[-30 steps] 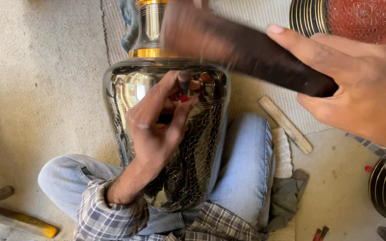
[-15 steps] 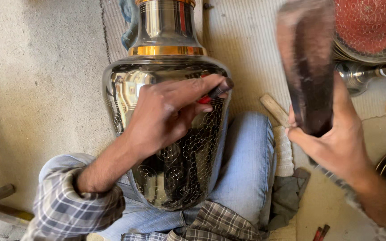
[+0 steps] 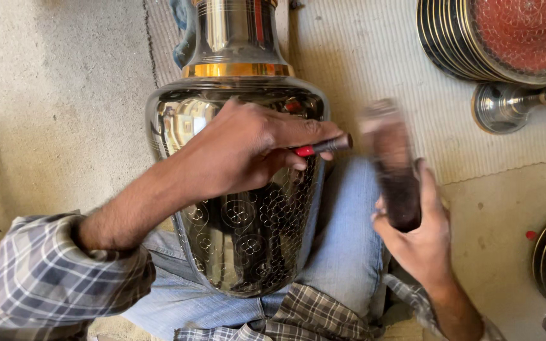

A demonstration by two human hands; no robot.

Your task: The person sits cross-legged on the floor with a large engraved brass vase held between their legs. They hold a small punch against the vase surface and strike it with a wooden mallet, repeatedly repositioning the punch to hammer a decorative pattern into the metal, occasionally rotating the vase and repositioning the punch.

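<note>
Across the lap, a polished engraved metal vase [image 3: 241, 208]: left hand [image 3: 248, 151] grips a red-tipped chisel [image 3: 323, 146], right hand [image 3: 421, 237] clasps a dark wooden mallet [image 3: 396, 170]; lower body patterned, shoulder still plain.

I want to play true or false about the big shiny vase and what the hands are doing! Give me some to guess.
1. The left hand holds a thin red-and-black chisel-like tool against the shiny engraved metal vase. True.
2. The right hand is empty. False: it grips a dark wooden mallet-like block.
3. The vase lies across legs in blue jeans. True.
4. The vase's neck has a green band. False: the band is gold.
5. Stacked round metal plates sit at upper right. True.
</note>
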